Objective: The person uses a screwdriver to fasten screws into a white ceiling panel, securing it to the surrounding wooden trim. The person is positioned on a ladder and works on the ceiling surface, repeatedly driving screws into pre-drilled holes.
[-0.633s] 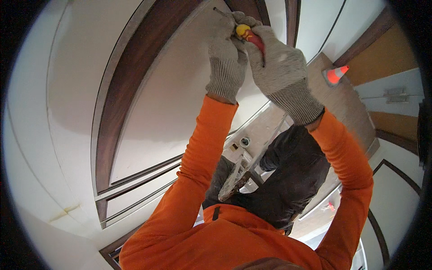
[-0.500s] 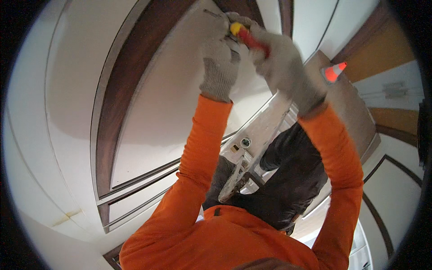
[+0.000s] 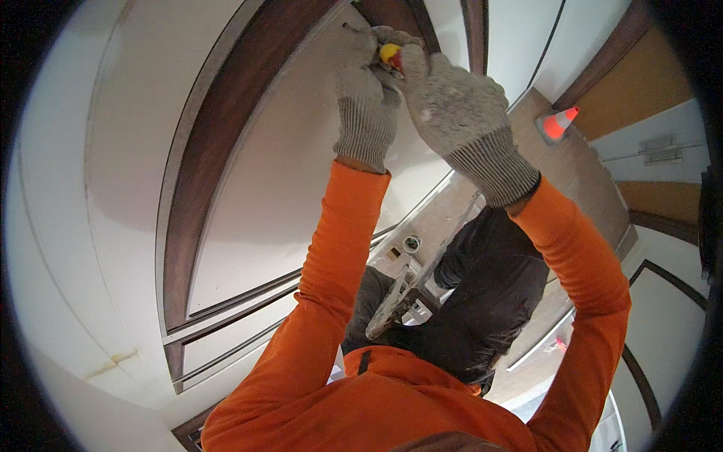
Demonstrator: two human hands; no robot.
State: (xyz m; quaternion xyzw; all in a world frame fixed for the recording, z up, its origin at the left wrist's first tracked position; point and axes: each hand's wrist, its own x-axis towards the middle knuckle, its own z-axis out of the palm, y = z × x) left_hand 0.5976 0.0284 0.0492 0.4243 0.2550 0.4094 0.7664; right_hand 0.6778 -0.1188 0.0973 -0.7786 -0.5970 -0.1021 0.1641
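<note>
Both my hands wear grey knitted gloves and are raised together at the top of the view, in front of a pale panel [image 3: 279, 173]. In my right hand [image 3: 459, 113] is a tool with a red and yellow handle [image 3: 391, 55], perhaps a screwdriver; the glove covers most of it. My left hand [image 3: 365, 90] is closed right beside the yellow part, fingers curled. What those fingers grip is hidden. A thin dark piece [image 3: 348, 27] sticks out past the left fingers, close to the panel.
Dark brown wooden trim [image 3: 207, 158] curves around the panel. Below me stands a paint-spattered ladder or stand [image 3: 388, 305] by my legs, with a small round roll [image 3: 411, 243] near it. An orange and white cone [image 3: 559, 123] is on the floor at the right.
My right hand has turned over the handle, so less of the red shows. My right elbow has swung outward to the right. The left hand stays nearly in place.
</note>
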